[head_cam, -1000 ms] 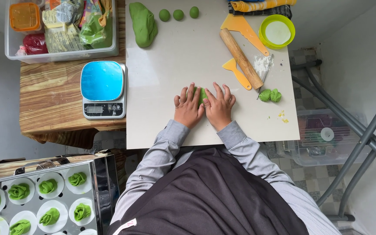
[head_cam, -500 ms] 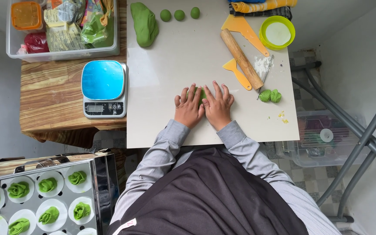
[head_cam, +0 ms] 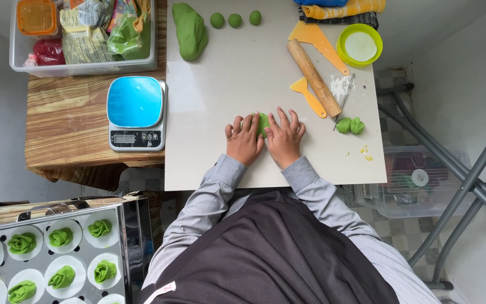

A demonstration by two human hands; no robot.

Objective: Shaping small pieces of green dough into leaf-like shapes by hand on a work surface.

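Fingers of left hand (head_cam: 244, 141) and right hand (head_cam: 283, 138) press flat on a green dough piece (head_cam: 262, 124) at mid-frame on the white counter (head_cam: 243, 67); three dough balls (head_cam: 235, 20) sit at top, tiled floor (head_cam: 406, 231) at lower right.

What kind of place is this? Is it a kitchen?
Probably a small home kitchen or food-making spot. Both hands press green dough on a white board, with a rolling pin, a scale and a tray of shaped pieces nearby.
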